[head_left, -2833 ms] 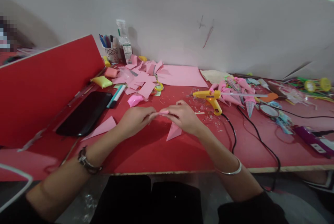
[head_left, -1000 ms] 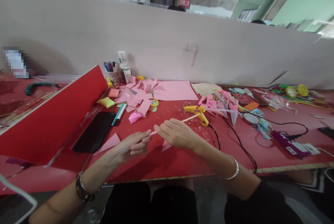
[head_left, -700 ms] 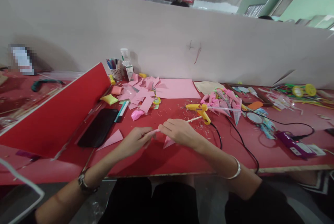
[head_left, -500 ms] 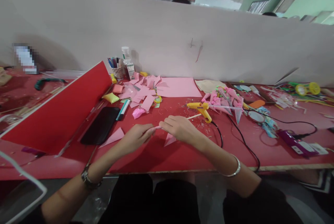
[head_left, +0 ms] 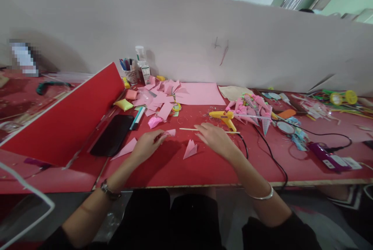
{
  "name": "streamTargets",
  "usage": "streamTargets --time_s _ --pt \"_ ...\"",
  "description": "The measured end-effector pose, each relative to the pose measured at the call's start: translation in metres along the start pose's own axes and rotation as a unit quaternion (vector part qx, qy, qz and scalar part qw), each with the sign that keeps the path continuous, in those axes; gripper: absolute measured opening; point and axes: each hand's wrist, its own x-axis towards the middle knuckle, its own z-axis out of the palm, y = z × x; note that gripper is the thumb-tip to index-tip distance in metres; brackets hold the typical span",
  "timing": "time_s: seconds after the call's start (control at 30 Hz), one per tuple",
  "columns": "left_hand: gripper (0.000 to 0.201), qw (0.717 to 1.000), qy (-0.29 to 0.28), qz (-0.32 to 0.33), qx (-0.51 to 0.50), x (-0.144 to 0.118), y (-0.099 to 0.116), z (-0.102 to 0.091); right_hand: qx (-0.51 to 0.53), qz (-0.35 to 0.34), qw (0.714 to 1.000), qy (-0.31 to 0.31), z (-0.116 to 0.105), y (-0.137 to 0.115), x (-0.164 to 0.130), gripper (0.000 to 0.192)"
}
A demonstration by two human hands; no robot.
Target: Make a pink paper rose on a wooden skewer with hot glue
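Observation:
My left hand (head_left: 148, 144) pinches a small curled piece of pink paper (head_left: 171, 132) above the red tabletop. Opposite it, my right hand (head_left: 216, 140) is open, its fingers stretched out over a thin wooden stick (head_left: 187, 129); whether they touch the stick I cannot tell. Between the hands, a folded pink paper piece with pointed tips (head_left: 190, 149) lies on the table. A yellow glue gun (head_left: 223, 115) rests just beyond my right hand. Another pink paper triangle (head_left: 126, 149) lies partly behind my left wrist.
Pink paper scraps (head_left: 155, 100) and a large pink sheet (head_left: 201, 94) lie at the back. Pink cones (head_left: 253, 109) are heaped at right. A black phone (head_left: 112, 135) lies beside a leaning red board (head_left: 70, 118). Cables cross near a purple box (head_left: 329, 157).
My hands have moved apart; the curled paper stays with my left hand. My right hand has shifted right and its fingers have spread. The stick now lies more level, showing on both sides.

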Motion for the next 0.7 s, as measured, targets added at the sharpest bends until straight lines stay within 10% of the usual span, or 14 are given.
streamTargets --time_s 0.33,0.7 --pt "0.02 0.982 0.002 -0.023 0.19 0.002 -0.008 0.015 0.167 0.085 0.981 0.046 0.012 0.011 -0.033 0.029" --pt "0.021 0.991 -0.02 -0.033 0.128 0.002 -0.011 0.015 0.307 0.045 0.951 -0.007 0.031 -0.013 -0.027 0.013"
